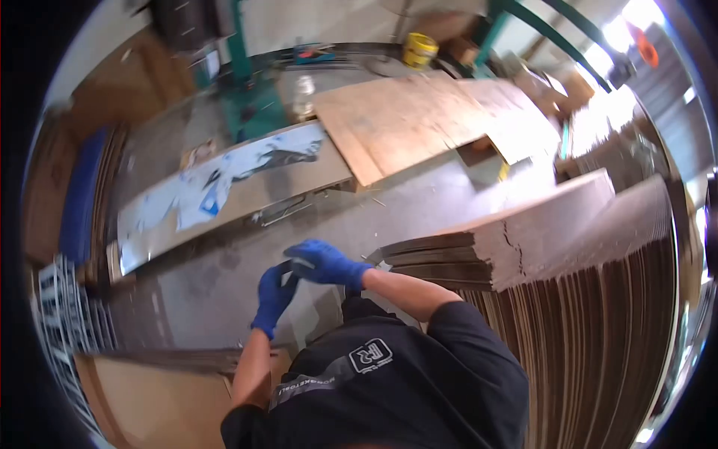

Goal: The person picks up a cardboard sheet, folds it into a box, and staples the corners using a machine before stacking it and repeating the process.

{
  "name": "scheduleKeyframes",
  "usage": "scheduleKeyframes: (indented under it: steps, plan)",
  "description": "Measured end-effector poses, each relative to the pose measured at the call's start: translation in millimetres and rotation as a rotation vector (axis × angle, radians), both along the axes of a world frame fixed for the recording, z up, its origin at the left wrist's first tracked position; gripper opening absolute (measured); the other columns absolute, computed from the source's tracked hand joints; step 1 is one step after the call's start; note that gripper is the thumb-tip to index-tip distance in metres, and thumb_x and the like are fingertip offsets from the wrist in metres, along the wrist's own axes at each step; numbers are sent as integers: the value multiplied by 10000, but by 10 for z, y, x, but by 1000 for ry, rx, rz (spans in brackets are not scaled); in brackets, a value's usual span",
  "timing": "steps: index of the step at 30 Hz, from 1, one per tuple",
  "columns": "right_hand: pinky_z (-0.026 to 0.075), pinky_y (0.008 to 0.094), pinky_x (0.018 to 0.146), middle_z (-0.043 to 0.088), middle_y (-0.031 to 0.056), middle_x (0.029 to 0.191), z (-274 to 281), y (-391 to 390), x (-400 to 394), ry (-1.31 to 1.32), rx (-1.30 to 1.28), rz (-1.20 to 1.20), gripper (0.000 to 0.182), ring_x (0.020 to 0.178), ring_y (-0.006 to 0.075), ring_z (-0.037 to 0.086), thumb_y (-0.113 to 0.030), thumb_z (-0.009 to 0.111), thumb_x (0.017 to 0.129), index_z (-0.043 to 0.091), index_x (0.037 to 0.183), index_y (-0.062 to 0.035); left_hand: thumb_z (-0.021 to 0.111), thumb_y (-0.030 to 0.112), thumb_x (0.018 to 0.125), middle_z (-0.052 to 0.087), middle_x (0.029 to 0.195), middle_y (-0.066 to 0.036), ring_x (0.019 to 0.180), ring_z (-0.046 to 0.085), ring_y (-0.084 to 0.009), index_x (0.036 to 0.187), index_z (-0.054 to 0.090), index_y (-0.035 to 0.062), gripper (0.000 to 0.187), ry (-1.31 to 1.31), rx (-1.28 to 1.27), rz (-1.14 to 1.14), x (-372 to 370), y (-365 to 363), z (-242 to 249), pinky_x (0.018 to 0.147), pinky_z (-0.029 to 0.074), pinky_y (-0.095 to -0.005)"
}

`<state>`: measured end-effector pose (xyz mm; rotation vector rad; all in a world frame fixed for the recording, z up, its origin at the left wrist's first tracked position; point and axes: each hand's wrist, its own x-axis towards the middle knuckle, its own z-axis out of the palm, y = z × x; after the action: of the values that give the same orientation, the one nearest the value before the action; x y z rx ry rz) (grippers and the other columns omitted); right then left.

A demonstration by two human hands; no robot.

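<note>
Both hands wear blue gloves and meet in front of my body, above the grey floor. My left hand [275, 299] points upward, with a gap between its thumb and fingers. Its fingertips touch or overlap the fingers of my right hand [320, 262], which reaches in from the right with fingers loosely bent. No object shows in either hand, though the contact between them is partly hidden and blurred. Nearest to my right hand is the end of a stack of brown sheets [441, 258].
A long low board [262, 183] with torn white-blue film lies ahead. Beyond it are large plywood-like sheets [404, 120], a yellow bucket [419, 51] and green metal posts [238, 45]. Upright packed sheets [583, 322] fill the right; a white rack [60, 299] stands left.
</note>
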<state>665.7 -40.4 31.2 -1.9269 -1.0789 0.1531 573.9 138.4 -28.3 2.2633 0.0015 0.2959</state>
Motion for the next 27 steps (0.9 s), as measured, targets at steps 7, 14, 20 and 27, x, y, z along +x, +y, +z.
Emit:
scheduleKeyframes:
  steps: [7, 14, 20, 27]
  plan:
    - [461, 425, 881, 626, 178, 1088, 718, -2645, 690, -474, 35, -1034, 359, 993, 349, 591, -184, 679, 807, 600, 1126, -39, 677, 409, 809, 612, 1169, -166, 1091, 573, -322, 1203, 579, 56, 538, -4, -57, -939, 1874, -2451, 696, 931, 445, -404]
    - [364, 466, 1002, 536, 188, 1258, 376, -4047, 375, -320, -641, -1484, 467, 1189, 353, 480, -327, 614, 833, 557, 1195, -37, 656, 548, 793, 524, 1280, -253, 1211, 502, -331, 1285, 487, -37, 783, 623, -160, -1080, 2160, -4145, 395, 1007, 395, -354]
    - [262, 468, 1097, 433, 190, 1394, 228, -3973, 316, -185, -620, -1529, 561, 1311, 377, 367, -418, 577, 848, 519, 1271, -55, 628, 502, 815, 598, 1141, -237, 1037, 592, -348, 1189, 550, 10, 623, 345, 170, -928, 2474, -4022, 557, 869, 468, -410]
    - [307, 477, 1062, 484, 197, 1345, 134, -4098, 332, -189, -756, -1517, 581, 1272, 373, 417, -453, 628, 806, 564, 1226, -57, 591, 322, 843, 644, 795, -181, 717, 627, -366, 779, 633, 95, 239, -51, 485, -1023, 2832, -3470, 858, 622, 495, -448]
